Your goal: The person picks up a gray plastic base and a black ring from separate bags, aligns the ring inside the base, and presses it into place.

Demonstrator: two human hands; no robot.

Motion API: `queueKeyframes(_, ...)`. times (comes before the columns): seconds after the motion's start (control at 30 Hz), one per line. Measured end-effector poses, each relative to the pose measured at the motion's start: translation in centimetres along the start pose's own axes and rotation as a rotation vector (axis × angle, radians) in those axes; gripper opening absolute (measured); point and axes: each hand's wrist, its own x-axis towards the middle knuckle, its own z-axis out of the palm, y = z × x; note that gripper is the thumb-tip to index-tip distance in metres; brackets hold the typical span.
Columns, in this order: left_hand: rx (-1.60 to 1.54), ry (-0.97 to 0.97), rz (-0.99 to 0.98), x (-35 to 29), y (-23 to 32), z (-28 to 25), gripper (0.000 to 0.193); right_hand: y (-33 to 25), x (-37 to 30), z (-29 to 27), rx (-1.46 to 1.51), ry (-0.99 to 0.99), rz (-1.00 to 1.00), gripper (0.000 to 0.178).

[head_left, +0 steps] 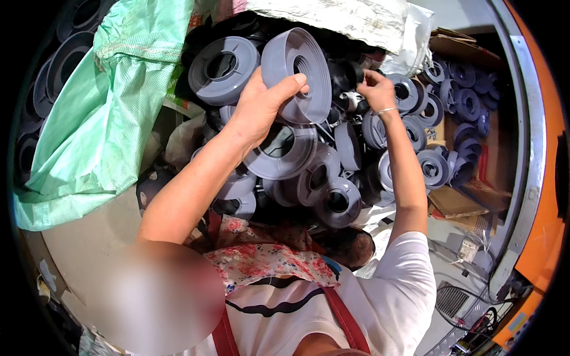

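I see the grey plastic reel (300,71) raised above the heap of grey reels (309,172), tilted on edge with its flared rim and centre hole facing right. My left hand (264,101) is closed around its lower left rim, thumb laid across the face near the hub. Just left of it another grey reel (222,65) lies at the top of the heap, its rim almost meeting the held one. Right of the held reel, my right hand (375,89) reaches into the heap with fingers curled among the dark parts; I cannot tell whether it grips anything. Below the held reel the heap is packed tight, rims overlapping, with little free space between pieces. Far left of it a green woven sack (101,113) hangs slack, its edge bordering the heap. Above it a white sack (350,18) overhangs. Far right, more grey reels sit in a cardboard box (463,202), well apart from the held one.
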Motion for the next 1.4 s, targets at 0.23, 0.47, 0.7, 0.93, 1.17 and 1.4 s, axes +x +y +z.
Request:
queueKeyframes(0.23,-0.258,-0.206,-0.125,-1.3,0.7,1.2,0.035,-13.3,-6.3,0.3,0.453,-0.265,0.020,0.035)
queueKeyframes(0.47,-0.176,-0.155,-0.065,-2.0,0.0,0.8,0.033,-18.8,-9.0,0.1,0.058,-0.360,-0.140,0.071)
queueKeyframes(0.7,-0.307,-0.223,-0.055,-2.0,0.5,-0.3,0.039,-18.6,-9.0,-0.4,-0.057,0.069,-0.272,0.029)
queueKeyframes(0.93,-0.377,-0.307,-0.066,-3.2,1.3,0.1,0.031,-18.1,-8.6,0.6,-0.525,0.140,-0.599,0.034)
queueKeyframes(1.17,-0.132,-0.303,-0.078,-3.4,1.4,-0.3,0.036,-20.0,-10.0,0.1,-0.606,-0.194,-0.498,0.083)
queueKeyframes(1.4,-0.233,-0.416,-0.198,-3.2,1.6,-0.5,0.037,-20.4,-10.1,-1.7,-0.746,-0.423,-0.847,0.084)
